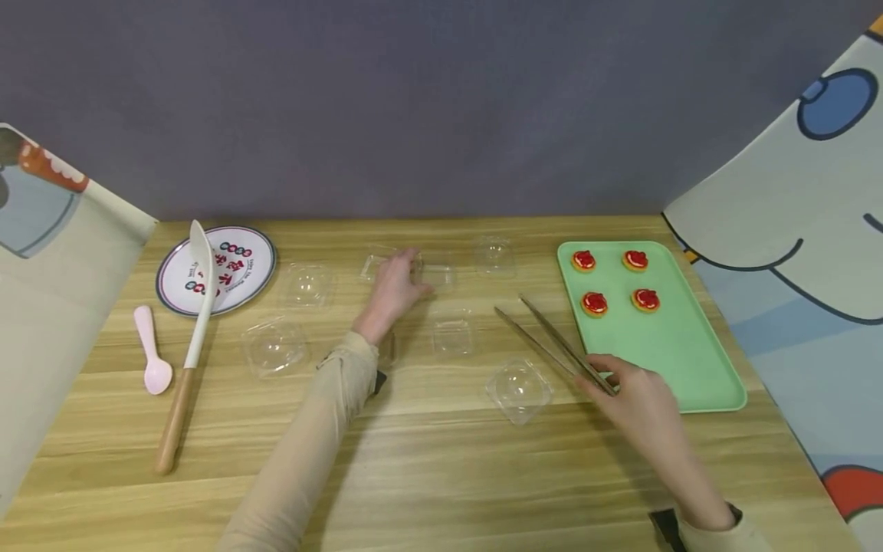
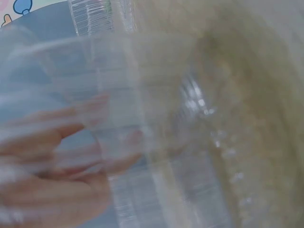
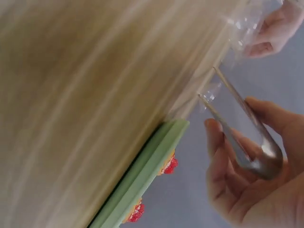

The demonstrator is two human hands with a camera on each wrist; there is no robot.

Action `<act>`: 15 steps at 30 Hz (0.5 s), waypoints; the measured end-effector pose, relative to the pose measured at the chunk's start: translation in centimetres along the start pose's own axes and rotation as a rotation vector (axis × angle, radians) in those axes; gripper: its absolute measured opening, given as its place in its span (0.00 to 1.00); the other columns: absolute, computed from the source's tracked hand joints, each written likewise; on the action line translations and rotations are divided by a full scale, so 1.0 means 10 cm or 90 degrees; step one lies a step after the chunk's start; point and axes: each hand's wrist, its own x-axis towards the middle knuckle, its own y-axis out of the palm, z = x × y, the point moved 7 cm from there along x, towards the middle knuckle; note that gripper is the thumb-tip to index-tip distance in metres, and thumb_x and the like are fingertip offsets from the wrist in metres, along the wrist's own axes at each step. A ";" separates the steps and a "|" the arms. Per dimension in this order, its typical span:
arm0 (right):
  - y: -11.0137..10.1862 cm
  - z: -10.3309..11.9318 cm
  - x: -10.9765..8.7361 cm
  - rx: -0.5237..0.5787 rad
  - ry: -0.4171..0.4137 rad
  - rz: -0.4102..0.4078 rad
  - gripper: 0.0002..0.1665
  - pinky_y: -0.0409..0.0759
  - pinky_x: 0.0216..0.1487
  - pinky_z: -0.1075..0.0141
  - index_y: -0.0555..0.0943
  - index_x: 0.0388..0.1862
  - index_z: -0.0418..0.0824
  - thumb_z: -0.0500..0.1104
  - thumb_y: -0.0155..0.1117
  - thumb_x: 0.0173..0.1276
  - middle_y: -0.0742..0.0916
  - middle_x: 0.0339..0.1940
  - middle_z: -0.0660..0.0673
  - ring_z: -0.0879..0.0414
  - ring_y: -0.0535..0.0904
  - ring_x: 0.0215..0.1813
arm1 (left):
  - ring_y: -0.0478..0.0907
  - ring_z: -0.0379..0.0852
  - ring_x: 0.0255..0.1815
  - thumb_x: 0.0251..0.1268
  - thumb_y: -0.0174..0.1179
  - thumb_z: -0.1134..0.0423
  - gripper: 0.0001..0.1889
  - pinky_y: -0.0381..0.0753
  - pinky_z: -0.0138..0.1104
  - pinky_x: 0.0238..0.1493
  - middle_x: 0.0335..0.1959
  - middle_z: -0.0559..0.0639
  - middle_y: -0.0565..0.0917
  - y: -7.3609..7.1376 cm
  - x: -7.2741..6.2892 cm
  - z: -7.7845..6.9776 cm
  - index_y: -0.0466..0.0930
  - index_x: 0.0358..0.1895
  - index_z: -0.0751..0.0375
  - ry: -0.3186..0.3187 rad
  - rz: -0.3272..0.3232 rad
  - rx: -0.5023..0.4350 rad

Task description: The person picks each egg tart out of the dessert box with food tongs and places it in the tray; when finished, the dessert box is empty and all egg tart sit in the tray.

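Note:
My left hand (image 1: 395,293) reaches to the back middle of the table, thumb and fingers at the edge of a clear plastic clamshell box (image 1: 438,276). In the left wrist view its fingers (image 2: 71,128) show blurred through clear plastic. My right hand (image 1: 638,395) holds metal tongs (image 1: 555,341) near their bend, tips apart and pointing toward the middle; nothing is between the tips. Beside that hand lies a green tray (image 1: 662,353) bearing several small tarts (image 1: 594,303) with red topping, also seen edge-on in the right wrist view.
More clear boxes and domed lids (image 1: 520,389) lie around the middle, another (image 1: 274,349) to the left. At the far left are a printed plate (image 1: 237,287), a white spatula (image 1: 200,330) with a wooden handle across its rim, and a pink spoon (image 1: 157,374). A grey panel (image 1: 414,115) stands behind.

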 end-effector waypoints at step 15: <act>0.25 0.15 -0.04 -0.147 -0.051 0.090 0.22 0.78 0.15 0.52 0.86 0.48 0.34 0.44 0.84 0.62 0.88 0.31 0.43 0.49 0.82 0.25 | 0.83 0.61 0.47 0.63 0.75 0.72 0.44 0.78 0.49 0.73 0.77 0.72 0.69 -0.02 -0.04 0.01 0.62 0.80 0.72 -0.002 -0.006 0.008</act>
